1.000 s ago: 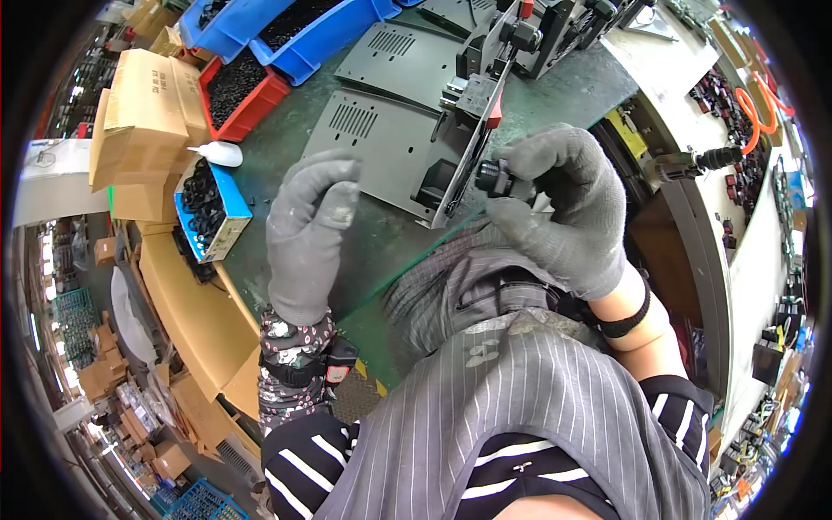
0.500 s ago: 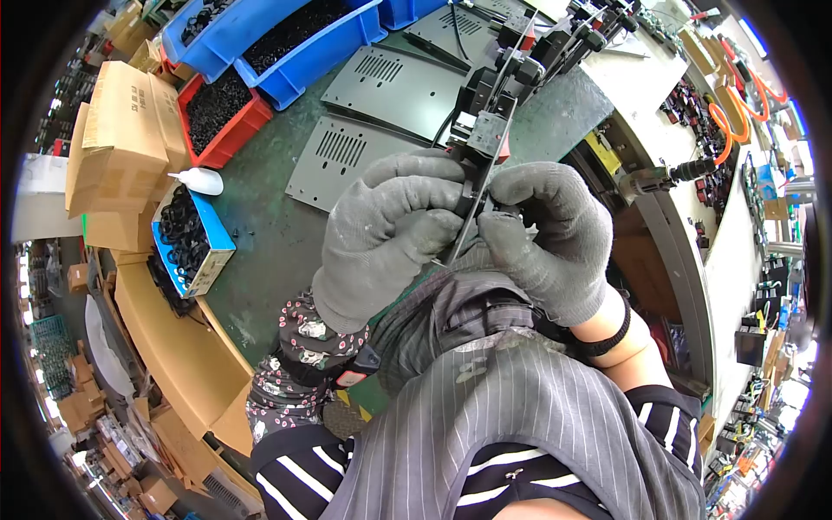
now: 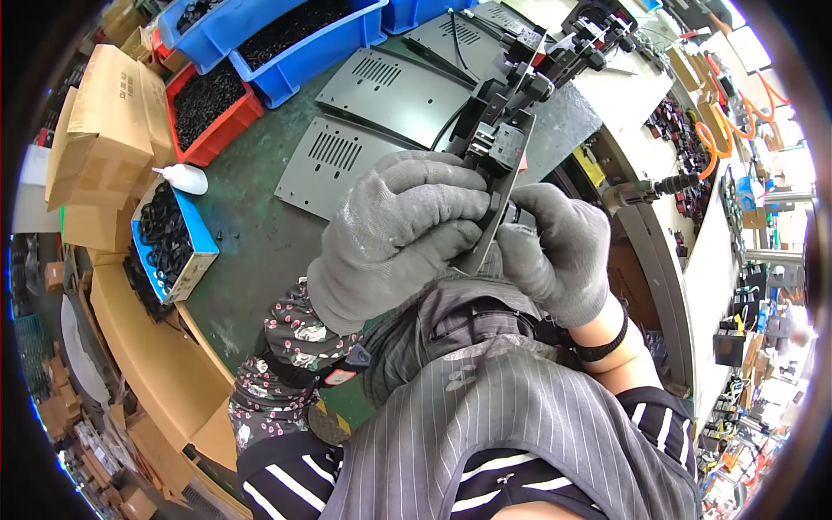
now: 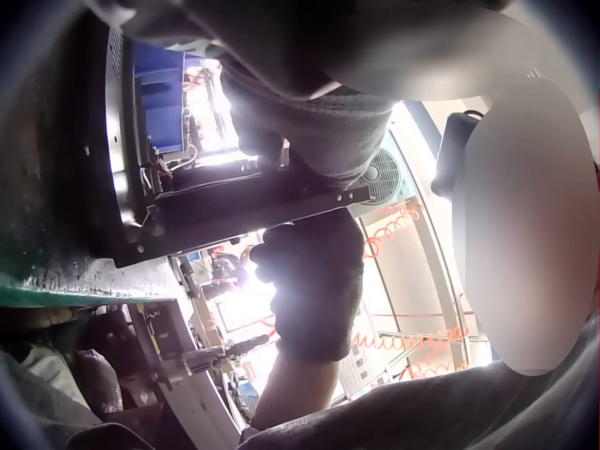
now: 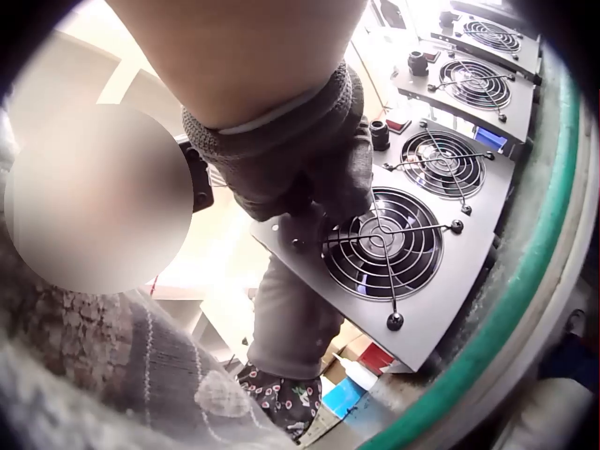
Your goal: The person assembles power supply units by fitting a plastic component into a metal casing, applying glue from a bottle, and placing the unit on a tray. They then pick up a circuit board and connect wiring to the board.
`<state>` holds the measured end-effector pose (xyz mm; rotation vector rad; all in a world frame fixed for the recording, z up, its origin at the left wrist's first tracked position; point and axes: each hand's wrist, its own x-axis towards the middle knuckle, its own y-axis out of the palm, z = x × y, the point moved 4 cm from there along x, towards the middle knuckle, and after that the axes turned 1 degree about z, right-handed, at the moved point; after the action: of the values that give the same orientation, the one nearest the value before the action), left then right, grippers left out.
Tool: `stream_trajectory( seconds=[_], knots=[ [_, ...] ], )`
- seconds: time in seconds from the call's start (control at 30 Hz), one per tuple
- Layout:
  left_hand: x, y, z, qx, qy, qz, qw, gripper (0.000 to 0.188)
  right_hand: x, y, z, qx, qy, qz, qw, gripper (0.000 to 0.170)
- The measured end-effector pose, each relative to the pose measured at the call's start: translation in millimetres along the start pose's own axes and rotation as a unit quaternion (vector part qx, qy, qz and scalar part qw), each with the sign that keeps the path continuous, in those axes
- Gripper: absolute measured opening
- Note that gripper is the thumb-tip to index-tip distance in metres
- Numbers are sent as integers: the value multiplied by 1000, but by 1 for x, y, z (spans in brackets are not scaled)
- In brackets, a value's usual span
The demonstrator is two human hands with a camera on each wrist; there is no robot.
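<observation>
A grey metal panel (image 5: pixel 436 319) stands upright between the two gloved hands, its bent edge towards the person. On its outer face my right hand (image 3: pixel 563 251) pinches a black cable gland (image 3: pixel 518 217) between thumb and fingers. My left hand (image 3: pixel 399 230) is on the inner face, curled fingertips and thumb meeting at a small black part of the gland right against the metal. Much of the gland is hidden by the gloves. A round black fan guard (image 5: pixel 382 242) is fixed to the panel beside the right hand in the right wrist view.
More fan panels, one with a cable gland (image 5: pixel 379 134), stand in a row behind. Blue bins (image 3: pixel 303 52), a red bin (image 3: pixel 208 117) of small black parts, a white bottle (image 3: pixel 184 178) and a box of black rings (image 3: pixel 165 230) line the left. A power screwdriver (image 3: pixel 646 191) lies right.
The left hand has moved from free space on the left to the panel's inner face. The right hand has brought the cable gland up against the outer face.
</observation>
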<state>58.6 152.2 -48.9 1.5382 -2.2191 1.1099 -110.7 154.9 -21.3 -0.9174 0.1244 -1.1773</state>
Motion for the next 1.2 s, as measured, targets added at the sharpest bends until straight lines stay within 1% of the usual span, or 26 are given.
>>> stream_trajectory(
  seconds=[0.07, 0.1, 0.13, 0.17, 0.27, 0.3, 0.33, 0.37, 0.4, 0.47, 0.5, 0.53, 0.57, 0.6, 0.67, 0.73, 0.77, 0.8, 0.87, 0.93, 1.0, 1.03, 1.07, 1.1, 1.13, 1.2],
  knots=[
    [-2, 0, 1, -49, -58, -23, 997, 19, 1, 4, -5, 33, 59, 49, 997, 24],
    [-1, 0, -4, -50, -54, -20, 997, 19, 1, 7, -8, 23, 7, 19, 1000, 21],
    [2, 0, -5, -130, -128, -25, 983, 17, 3, 6, -6, -2, -3, 28, 1000, 23],
    [3, 1, -3, -208, -202, -29, 957, 16, 4, 7, -4, -13, -18, 19, 1000, 25],
    [6, 4, 2, -207, -209, -33, 955, 16, -1, 8, -4, -30, -40, -3, 999, 31],
    [7, 4, 0, -206, -202, -24, 957, 16, -3, 9, -3, -28, -56, -31, 998, 33],
    [5, 5, 0, -257, -252, -29, 933, 17, -5, 8, -3, -30, -73, -61, 995, 35],
    [4, 8, 0, -307, -301, -33, 902, 18, -6, 8, -10, -18, -72, -41, 996, 38],
    [5, 11, -3, -309, -291, -22, 905, 18, -5, 6, -10, -20, -84, -49, 995, 33],
    [3, 14, -1, -373, -313, -69, 871, 23, -4, 2, -5, -37, -96, -35, 994, 30],
    [2, 13, -1, -385, -311, -58, 867, 26, -3, 2, -5, -32, -69, -24, 997, 30],
    [2, 13, -2, -384, -307, -51, 869, 26, -4, -1, -4, -35, -68, -31, 997, 30],
    [1, 12, -4, -375, -307, -48, 873, 28, -4, 2, -8, 28, -13, 29, 999, 32],
    [0, 11, -4, -365, -308, -45, 877, 30, -6, 6, -11, 93, 43, 89, 991, 36],
    [-4, 8, -2, -364, -300, -31, 881, 31, -5, 6, -11, 99, 34, 75, 992, 38],
    [-6, 8, 0, -368, -275, -13, 888, 29, -4, 5, -8, -31, -38, 64, 997, 41],
    [-5, 7, 0, -343, -260, -17, 902, 28, -4, 4, -8, -63, -22, 77, 995, 39],
    [-4, 7, 0, -341, -259, -14, 904, 28, -5, 6, -7, -63, -22, 73, 995, 39],
    [-3, 7, 0, -335, -241, -3, 911, 29, -10, 3, -6, -58, -25, -44, 997, 36],
    [-2, 7, 0, -334, -253, 5, 908, 30, -9, -1, -5, -44, -37, -57, 997, 34],
    [-4, 7, 1, -333, -278, 21, 901, 32, -7, -1, -7, -33, -60, -20, 997, 34],
    [-5, 7, 2, -331, -282, 22, 900, 32, -6, -2, -8, -29, -58, -20, 998, 34],
    [-4, 7, 2, -327, -259, 11, 909, 32, -6, 1, -14, 56, -13, 47, 997, 34],
    [-4, 5, 3, -322, -237, 1, 916, 32, -6, 7, -18, 140, 33, 112, 983, 35],
    [-3, 5, 2, -321, -241, 2, 916, 32, -7, 7, -19, 144, 35, 112, 983, 35],
    [-1, 5, 0, -334, -227, -3, 915, 31, -6, 6, -17, 46, -2, 89, 995, 38]
  ],
)
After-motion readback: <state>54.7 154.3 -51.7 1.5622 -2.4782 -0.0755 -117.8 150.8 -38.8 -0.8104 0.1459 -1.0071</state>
